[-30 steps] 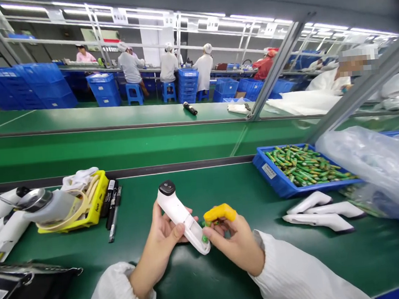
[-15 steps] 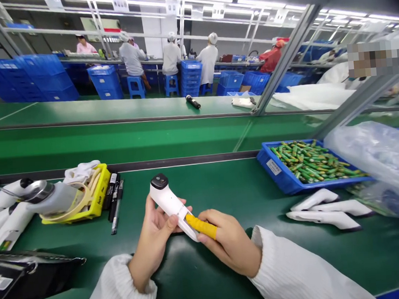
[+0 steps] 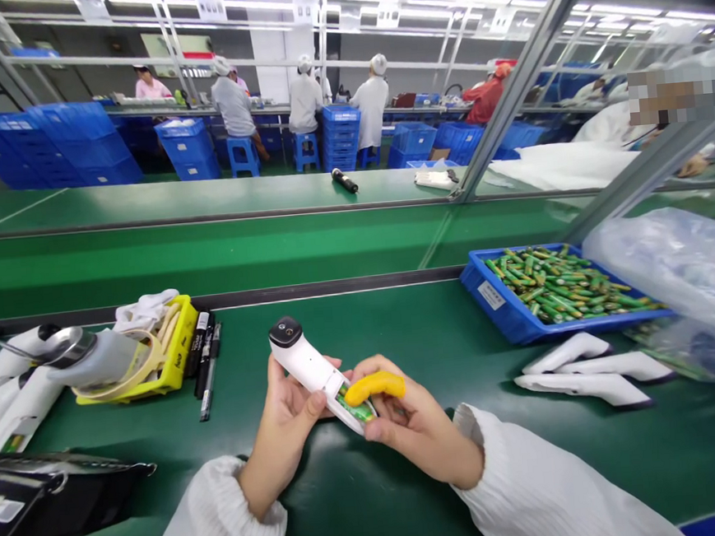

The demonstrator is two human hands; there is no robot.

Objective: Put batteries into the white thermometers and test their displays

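Observation:
A white handheld device (image 3: pixel 306 361) with a black top lies tilted between my hands, its lower end open. Green batteries (image 3: pixel 358 406) show in that opening. My left hand (image 3: pixel 288 418) is wrapped round the device's body from the left, thumb on its edge. At the lower end is my right hand (image 3: pixel 416 428), thumb and fingers closed on the rim of the device. A yellow cover (image 3: pixel 376 386) sits on one finger of my right hand, and its tip rests over the batteries.
A blue tray (image 3: pixel 510 322) of green batteries stands right, beside plastic bags (image 3: pixel 673 276). White curved covers (image 3: pixel 595 381) lie below it. Left are a yellow basket (image 3: pixel 181 348), pens (image 3: pixel 207 362), white devices (image 3: pixel 30 401) and a black pouch (image 3: pixel 59 498). People work beyond.
The yellow-covered finger has lifted and bent, and my right hand has shifted slightly right. Green batteries now show in the device's opening.

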